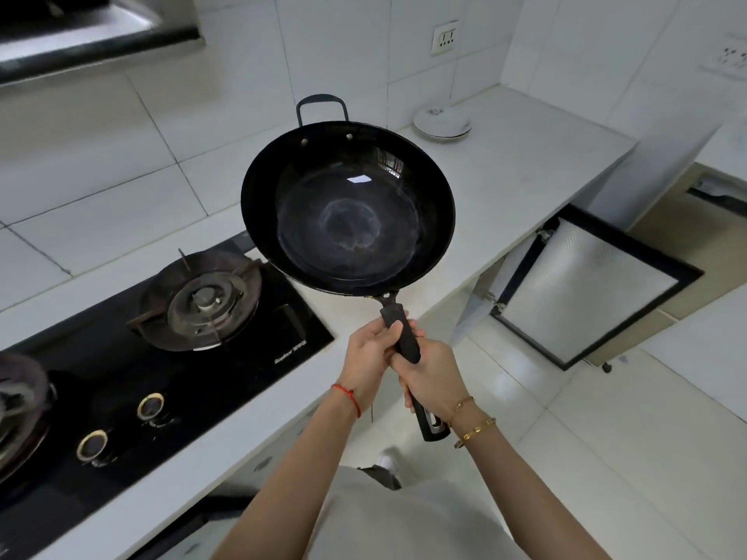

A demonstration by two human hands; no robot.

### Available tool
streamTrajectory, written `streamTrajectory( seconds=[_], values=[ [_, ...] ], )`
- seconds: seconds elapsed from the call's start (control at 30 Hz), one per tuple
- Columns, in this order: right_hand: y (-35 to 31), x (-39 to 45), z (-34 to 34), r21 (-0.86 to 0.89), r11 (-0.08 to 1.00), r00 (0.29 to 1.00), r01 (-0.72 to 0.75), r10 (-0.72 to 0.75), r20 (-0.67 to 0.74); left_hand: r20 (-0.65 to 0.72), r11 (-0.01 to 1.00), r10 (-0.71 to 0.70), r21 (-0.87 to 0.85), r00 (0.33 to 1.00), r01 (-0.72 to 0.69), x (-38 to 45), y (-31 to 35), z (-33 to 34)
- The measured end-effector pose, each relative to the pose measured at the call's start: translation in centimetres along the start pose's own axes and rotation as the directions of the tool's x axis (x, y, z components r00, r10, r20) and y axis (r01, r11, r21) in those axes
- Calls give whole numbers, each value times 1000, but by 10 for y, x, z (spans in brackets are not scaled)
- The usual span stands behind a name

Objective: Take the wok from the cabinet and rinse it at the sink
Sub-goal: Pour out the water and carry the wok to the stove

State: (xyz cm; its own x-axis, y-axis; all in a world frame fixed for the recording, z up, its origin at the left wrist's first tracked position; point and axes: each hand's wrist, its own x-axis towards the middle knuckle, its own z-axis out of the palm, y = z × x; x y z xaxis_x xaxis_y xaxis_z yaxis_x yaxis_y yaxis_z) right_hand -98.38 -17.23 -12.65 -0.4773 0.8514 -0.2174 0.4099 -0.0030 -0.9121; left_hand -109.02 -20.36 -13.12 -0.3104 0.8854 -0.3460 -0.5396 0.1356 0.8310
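1. Hands. My right hand (434, 377) is wrapped round the lower part of the handle (404, 341); my left hand (370, 357) clasps the same handle just above it, thumb laid along the grip. The two hands touch.

2. Wok (347, 208). Dark, dry by the look of it, held out in the air above the table (505, 175) edge, bowl tilted toward me, loop handle (322, 105) on the far side. It rests on nothing.

3. Hob (202, 337). Black glass, set in the table to my left; one burner (206, 299) in full view, two knobs nearer me.

4. Cabinet door (586, 284). Hangs open below the table on my right.

5. Plates (442, 122). A small stack at the far corner of the table, well apart from the wok.

6. Step in hand, as I judge: fetching is done, carrying is under way. No sink shows here, so next I must turn to find it, keeping the wok level and clear of the table edge and the open door.
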Motion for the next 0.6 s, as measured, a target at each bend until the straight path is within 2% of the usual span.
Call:
streamTrajectory(
  seconds=[0.33, 0.6],
  values=[
    [-7, 122, -44, -32, 999, 994, 24, -21, 107, -99, 997, 16, -67, 995, -23, 113, 25, 34],
    [-9, 207, -90, -50, 998, 960, 31, -16, 278, -273, 989, 61, -116, 960, -96, 184, 28, 74]
  ],
)
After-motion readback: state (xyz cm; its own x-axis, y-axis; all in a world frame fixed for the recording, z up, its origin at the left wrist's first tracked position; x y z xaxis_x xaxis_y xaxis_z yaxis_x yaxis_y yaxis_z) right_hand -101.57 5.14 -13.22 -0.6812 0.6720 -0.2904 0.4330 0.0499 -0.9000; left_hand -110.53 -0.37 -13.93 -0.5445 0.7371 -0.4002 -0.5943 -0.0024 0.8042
